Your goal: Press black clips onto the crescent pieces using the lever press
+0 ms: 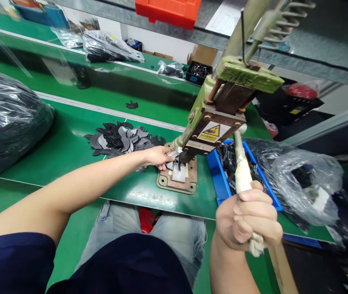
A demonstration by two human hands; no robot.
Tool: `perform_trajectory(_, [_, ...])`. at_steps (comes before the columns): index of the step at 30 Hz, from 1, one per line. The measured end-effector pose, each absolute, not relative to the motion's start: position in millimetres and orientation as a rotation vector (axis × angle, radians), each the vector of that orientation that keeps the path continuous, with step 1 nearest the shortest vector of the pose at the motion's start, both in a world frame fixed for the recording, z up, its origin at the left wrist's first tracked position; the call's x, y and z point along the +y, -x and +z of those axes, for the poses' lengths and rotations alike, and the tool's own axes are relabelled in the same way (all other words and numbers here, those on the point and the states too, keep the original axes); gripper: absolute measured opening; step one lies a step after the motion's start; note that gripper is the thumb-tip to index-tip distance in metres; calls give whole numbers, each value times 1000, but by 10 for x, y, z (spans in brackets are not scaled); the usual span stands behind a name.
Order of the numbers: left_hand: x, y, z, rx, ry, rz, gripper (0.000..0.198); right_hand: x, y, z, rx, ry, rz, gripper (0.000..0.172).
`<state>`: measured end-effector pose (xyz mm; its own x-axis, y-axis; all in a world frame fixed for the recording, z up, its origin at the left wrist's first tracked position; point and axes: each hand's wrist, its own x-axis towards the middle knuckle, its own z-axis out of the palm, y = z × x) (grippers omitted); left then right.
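My left hand (159,157) pinches a grey curved plastic piece (171,158) at the base of a green hand press (199,110). The piece lies under the press ram, beside a small metal plate (179,172); its far end is partly hidden by the ram. With fingers wrapped round it, my right hand (249,216) grips the press lever (243,173), whose handle is bound in pale wrapping. Left of the press, close to my left hand, spreads a heap of dark curved plastic pieces (125,139).
Right of the press stands a blue bin (219,175) of small black parts, with a clear plastic bag (305,179) beyond it. A large filled bag (8,122) sits at left. A metal shelf (174,18) with a red bin (169,11) hangs overhead.
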<state>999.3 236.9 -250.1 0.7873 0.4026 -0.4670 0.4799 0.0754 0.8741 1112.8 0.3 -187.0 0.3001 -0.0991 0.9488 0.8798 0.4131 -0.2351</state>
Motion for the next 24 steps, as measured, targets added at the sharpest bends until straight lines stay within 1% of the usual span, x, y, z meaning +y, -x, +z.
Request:
perform_trajectory(4, [2337, -10005, -2504, 775, -1434, -101, 25, -17, -11106, -1854, -1061, 966, -800, 46])
perform_trajectory(6, [2310, -10002, -2521, 786, -1391, -79, 24, -3, -11121, -1744, -1064, 959, -785, 41])
perform_trajectory(9, [2268, -9988, -2528, 771, -1375, -47, 20, 65, -11207, -1373, -1094, 848, -760, 22])
perform_trajectory(10, [2254, -9975, -2518, 759, -1378, -32, 19, 93, -11247, -1212, -1117, 819, -743, 25])
perform_trajectory(12, [2222, -9923, -2478, 732, -1396, 9, 19, 137, -11321, -911, -1165, 848, -656, 48])
perform_trajectory(13, [2204, -9878, -2449, 720, -1413, 34, 22, 150, -11349, -805, -1179, 890, -609, 54])
perform_trajectory(15, [2160, -9744, -2372, 691, -1458, 93, 30, 154, -11381, -759, -1147, 965, -562, 54])
perform_trajectory(17, [2100, -9561, -2270, 632, -1493, 136, 37, 140, -11371, -969, -1056, 990, -588, 47])
perform_trajectory(19, [2015, -9364, -2145, 567, -1505, 154, 41, 125, -11306, -1380, -978, 1074, -524, 46])
perform_trajectory(20, [1965, -9273, -2078, 542, -1504, 153, 42, 120, -11250, -1620, -961, 1166, -403, 41])
perform_trajectory(22, [1856, -9130, -1952, 516, -1508, 153, 45, 122, -11096, -2073, -974, 1324, 7, 36])
perform_trajectory(24, [1750, -9049, -1860, 501, -1515, 151, 47, 141, -10913, -2400, -1005, 1382, 383, 36])
